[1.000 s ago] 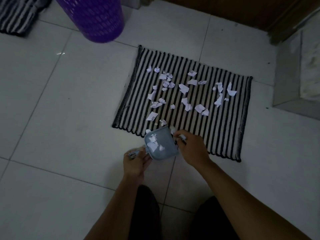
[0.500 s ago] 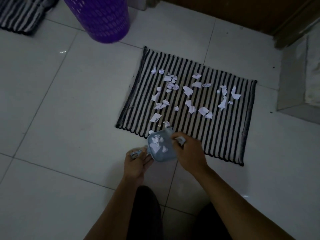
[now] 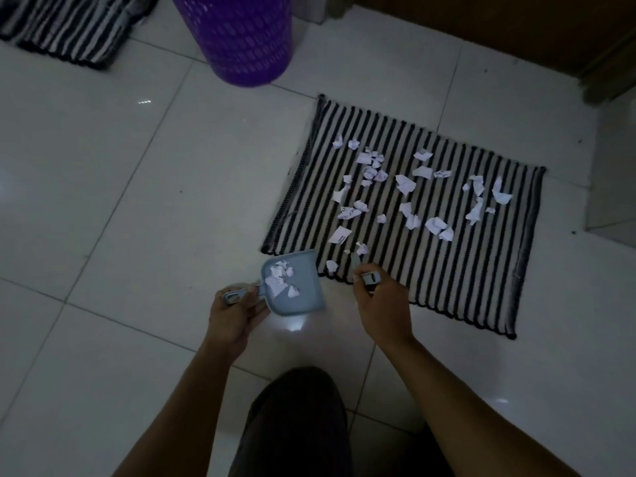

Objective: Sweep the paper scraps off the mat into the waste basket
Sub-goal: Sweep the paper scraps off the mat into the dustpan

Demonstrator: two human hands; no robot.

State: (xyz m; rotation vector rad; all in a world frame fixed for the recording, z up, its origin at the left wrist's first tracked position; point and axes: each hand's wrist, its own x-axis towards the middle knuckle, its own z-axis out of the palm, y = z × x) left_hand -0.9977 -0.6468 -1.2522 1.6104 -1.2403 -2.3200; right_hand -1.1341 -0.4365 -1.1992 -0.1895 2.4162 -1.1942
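A black-and-white striped mat [image 3: 464, 270] lies on the tiled floor with several white paper scraps [image 3: 406, 184] scattered over it. My left hand [image 3: 237, 315] grips the handle of a small grey-blue dustpan [image 3: 303, 290], which holds a few scraps and sits just off the mat's near left corner. My right hand [image 3: 382, 301] is closed on a small grey brush [image 3: 368, 275] at the mat's near edge. A purple perforated waste basket [image 3: 241, 39] stands at the far left of the mat.
A second striped mat [image 3: 69, 25] lies at the top left. A wooden door and frame [image 3: 516, 25] run along the far side, with a raised tiled step [image 3: 616, 166] at the right. My dark-clothed knees [image 3: 296, 425] are at the bottom.
The dustpan has shifted left, away from the brush, so my two hands now sit apart. The view has also shifted left and slightly closer.
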